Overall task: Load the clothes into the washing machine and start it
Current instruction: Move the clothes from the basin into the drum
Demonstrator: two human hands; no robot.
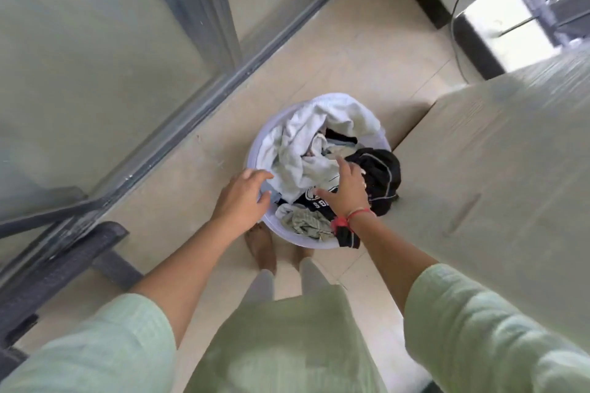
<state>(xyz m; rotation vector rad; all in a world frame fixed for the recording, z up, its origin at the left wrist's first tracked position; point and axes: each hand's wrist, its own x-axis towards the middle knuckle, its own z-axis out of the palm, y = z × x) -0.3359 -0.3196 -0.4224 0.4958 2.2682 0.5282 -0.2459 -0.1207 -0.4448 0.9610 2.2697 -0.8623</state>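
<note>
Clothes heaped in one round tub on the floor, beside what is probably the covered washing machine.
Starting the loading step: reaching in with two hands, left hand loosely spread at the tub's left rim, right hand splayed over a dark printed garment, gripping nothing yet. Needing next a firm gather and lift. Counting at least four garments: white, black, printed, checked.
</note>
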